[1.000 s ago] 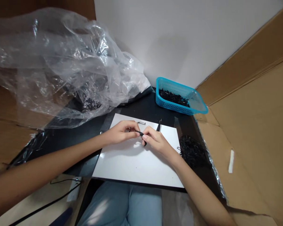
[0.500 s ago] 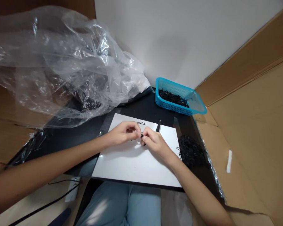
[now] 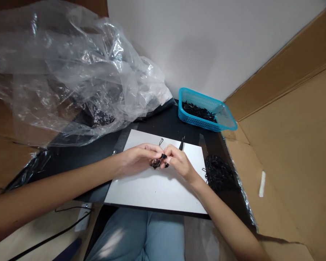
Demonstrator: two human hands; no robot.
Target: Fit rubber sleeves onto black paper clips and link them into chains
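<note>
I'm watching the left hand (image 3: 138,158) and right hand (image 3: 179,163) working with fingertips clenched on small black wire clips (image 3: 163,156) above a white board (image 3: 152,192), a blue plastic basket (image 3: 206,116) at one o'clock.

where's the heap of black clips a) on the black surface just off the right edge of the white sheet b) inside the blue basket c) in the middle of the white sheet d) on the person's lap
a, the heap of black clips lies on the black surface, beside the right edge of the white sheet.
</note>
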